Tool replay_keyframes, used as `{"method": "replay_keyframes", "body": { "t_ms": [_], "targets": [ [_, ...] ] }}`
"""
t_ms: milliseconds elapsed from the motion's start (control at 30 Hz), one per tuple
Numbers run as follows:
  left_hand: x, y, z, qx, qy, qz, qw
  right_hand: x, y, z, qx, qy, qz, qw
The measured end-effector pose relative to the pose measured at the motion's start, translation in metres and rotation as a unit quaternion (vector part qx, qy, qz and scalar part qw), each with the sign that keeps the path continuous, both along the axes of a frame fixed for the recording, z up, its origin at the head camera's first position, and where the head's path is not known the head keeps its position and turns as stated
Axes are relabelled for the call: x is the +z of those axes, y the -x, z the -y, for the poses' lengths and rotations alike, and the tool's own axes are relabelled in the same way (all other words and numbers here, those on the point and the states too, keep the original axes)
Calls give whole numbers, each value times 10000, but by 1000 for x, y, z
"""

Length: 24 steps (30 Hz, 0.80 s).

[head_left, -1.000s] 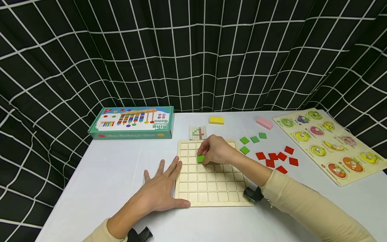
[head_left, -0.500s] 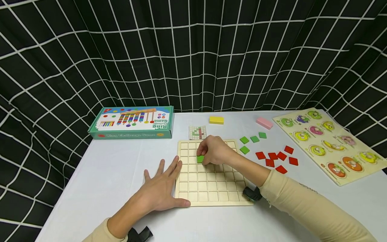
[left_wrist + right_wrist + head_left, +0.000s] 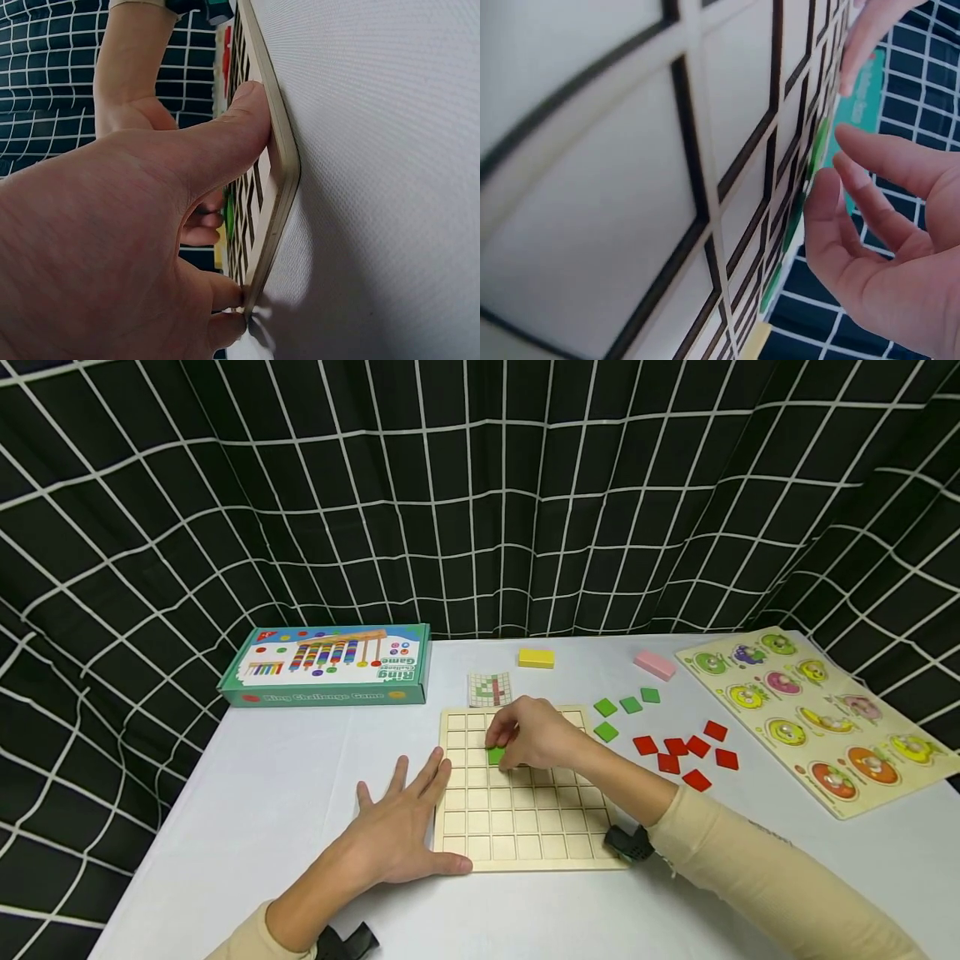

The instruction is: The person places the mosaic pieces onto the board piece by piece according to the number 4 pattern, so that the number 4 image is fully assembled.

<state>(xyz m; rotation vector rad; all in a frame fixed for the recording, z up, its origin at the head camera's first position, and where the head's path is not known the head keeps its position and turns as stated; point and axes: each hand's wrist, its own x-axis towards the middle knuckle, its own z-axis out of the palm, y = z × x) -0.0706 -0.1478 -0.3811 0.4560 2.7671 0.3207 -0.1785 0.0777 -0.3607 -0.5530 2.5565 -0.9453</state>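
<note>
Green tile [image 3: 496, 757] looks bright against the pale, gridded board [image 3: 555, 865].

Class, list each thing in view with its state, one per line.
Board, flat, most visible cells bare
Left hand, spread, thumb on board
Right hand, bent at a green tile, grip unclear
Loose green tiles, four, flat
Red tiles, seven, scattered flat
Card, flat, pattern up
Box, closed
Yellow block, lying flat
Pink block, lying flat
Fruit puzzle, flat, pictures up
Curtain, hanging
</note>
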Motion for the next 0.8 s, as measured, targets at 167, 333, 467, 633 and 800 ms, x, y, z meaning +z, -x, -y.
{"method": "replay_keyframes", "body": {
  "t_ms": [167,333,467,633,800],
  "targets": [
    [0,0,0,-7,-19,-2,10000,3,1,-11,128,310,-4,9994],
    [0,0,0,4,-12,-13,10000,11,2,-22,-17,515,197,9985],
    [-1,0,0,30,-29,5,10000,14,3,-34,-91,700,166,9974],
    [-2,1,0,42,-48,9,10000,18,6,-49,-229,814,104,9964],
    [-2,0,-1,23,-31,-18,10000,19,7,-65,-371,738,-76,9966]
  ]
}}
